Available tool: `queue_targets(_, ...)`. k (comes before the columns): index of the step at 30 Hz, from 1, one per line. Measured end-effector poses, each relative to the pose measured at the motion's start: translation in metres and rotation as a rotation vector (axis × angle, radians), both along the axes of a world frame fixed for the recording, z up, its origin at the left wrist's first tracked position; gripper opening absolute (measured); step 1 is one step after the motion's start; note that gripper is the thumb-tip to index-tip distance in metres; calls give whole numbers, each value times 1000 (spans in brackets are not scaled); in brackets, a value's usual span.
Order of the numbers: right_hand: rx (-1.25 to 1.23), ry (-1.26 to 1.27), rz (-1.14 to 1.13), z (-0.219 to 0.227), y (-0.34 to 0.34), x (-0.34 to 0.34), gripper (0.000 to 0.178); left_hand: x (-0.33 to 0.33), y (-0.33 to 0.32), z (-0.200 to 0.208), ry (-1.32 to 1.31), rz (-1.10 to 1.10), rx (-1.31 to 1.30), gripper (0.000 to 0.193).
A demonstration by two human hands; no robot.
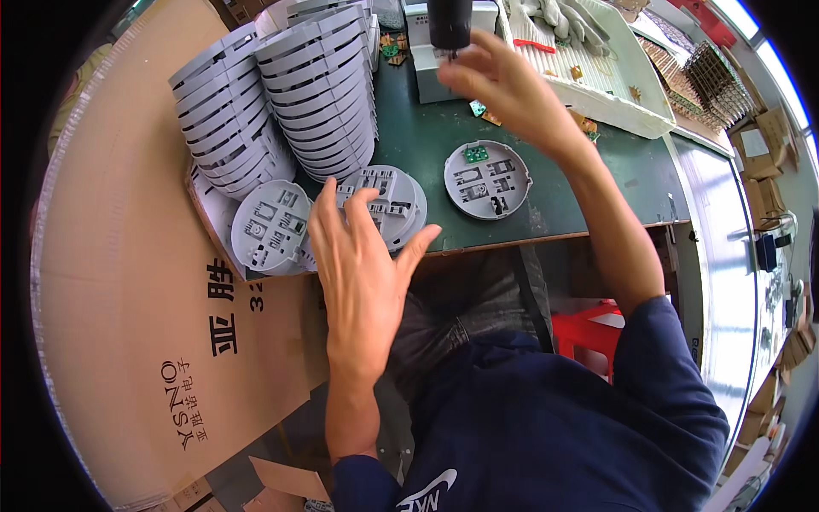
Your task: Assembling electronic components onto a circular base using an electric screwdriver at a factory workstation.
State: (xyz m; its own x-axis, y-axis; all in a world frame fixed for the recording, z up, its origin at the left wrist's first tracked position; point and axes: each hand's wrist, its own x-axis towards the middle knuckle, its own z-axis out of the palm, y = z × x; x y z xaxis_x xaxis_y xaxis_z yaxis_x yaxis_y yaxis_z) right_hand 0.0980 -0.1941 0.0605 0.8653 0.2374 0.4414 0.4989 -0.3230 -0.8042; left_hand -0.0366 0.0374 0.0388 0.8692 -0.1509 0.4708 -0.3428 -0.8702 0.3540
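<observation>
My left hand (pixel 363 252) hovers with fingers spread over a short stack of grey round plastic bases (pixel 388 200) at the green table's front edge; it holds nothing. Another grey base (pixel 271 226) lies just left of it. My right hand (pixel 503 85) is raised at the back of the table, fingers pinched at the tip of a hanging black power screwdriver (pixel 450 24); whether a small screw is between the fingers cannot be seen. A single grey base (pixel 488 181) with a small green circuit board (pixel 475 154) in it lies below the right hand.
Two tall leaning stacks of grey bases (pixel 281 94) fill the back left. A large brown cardboard box (pixel 128 282) stands on the left. A white tray (pixel 597 77) with small parts and gloves sits at the back right. A red stool (pixel 589 333) is under the table.
</observation>
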Motion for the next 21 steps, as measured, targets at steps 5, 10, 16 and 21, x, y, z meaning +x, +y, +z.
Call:
queue_targets(5,-657,-163,-67,-46,-19,-65,83,27,7,-17,183,-55,59,65)
queue_targets(10,-853,-110,-139,-66,-12,-97,77,32,3,-22,217,-33,-58,64)
queue_targets(16,-498,-53,-254,-66,-37,-103,50,30,-2,-19,135,-25,-94,72)
queue_targets(21,51,90,-782,-53,-150,-139,44,19,-9,-2,-62,-83,-160,83)
